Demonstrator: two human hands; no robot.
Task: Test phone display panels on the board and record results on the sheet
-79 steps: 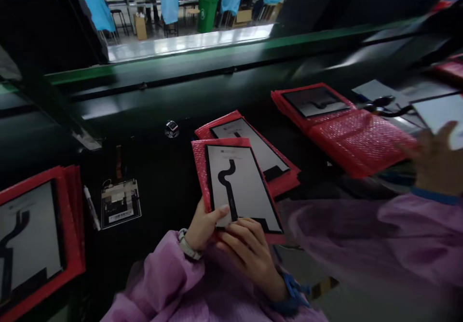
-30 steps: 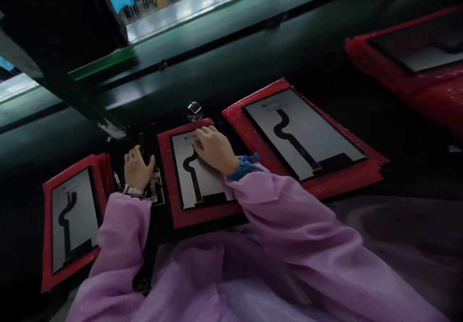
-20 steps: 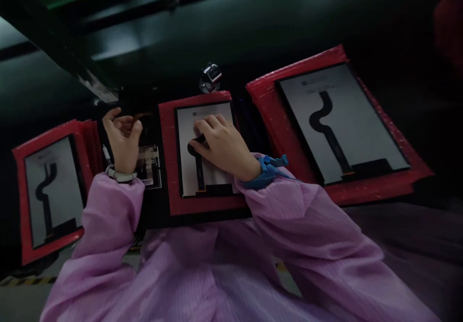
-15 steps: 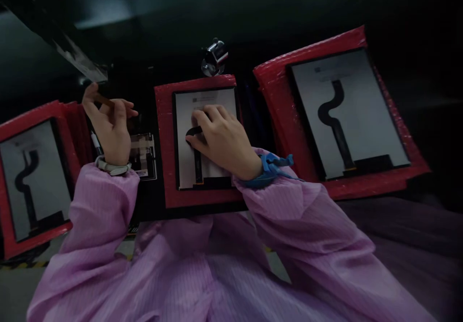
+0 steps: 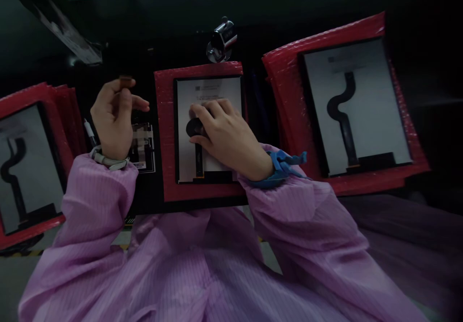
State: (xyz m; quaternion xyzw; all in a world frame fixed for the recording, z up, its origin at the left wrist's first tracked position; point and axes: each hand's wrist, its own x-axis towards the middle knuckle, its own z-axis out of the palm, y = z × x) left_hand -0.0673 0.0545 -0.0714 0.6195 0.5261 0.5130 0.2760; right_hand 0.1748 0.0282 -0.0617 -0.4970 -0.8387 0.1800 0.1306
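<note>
A white-backed rectangular display panel with a thin black frame (image 5: 185, 105) lies on a red bubble-wrap sleeve (image 5: 202, 193) on the black tabletop (image 5: 150, 193), directly in front of the person; it serves here as the middle panel. The right hand (image 5: 228, 136), with a blue strap (image 5: 279, 167) at its wrist, lies over that panel, palm down and fingers bent, covering the upper part of a curved black ribbon cable (image 5: 198, 157) on the panel's back; whether the fingertips pinch the cable or merely press on it cannot be told, as the hand hides them. The left hand (image 5: 113, 114), wearing a pale wristband (image 5: 110, 160), is raised left of the middle panel, pinching a narrow orange-brown flexible strip (image 5: 125, 79) between thumb and forefinger, its other fingers loosely curled. Between this wrist and the middle panel lies a small black-and-silver circuit board with a white label (image 5: 143, 153). A white-capped pen (image 5: 89, 131) lies farther left. A shiny chrome cylindrical device (image 5: 223, 37) stands just beyond the middle panel's far edge. Similar panels rest on stacked red sleeves on either side, one to the right (image 5: 365, 114) and one, partly cut off, to the left (image 5: 38, 167).
</note>
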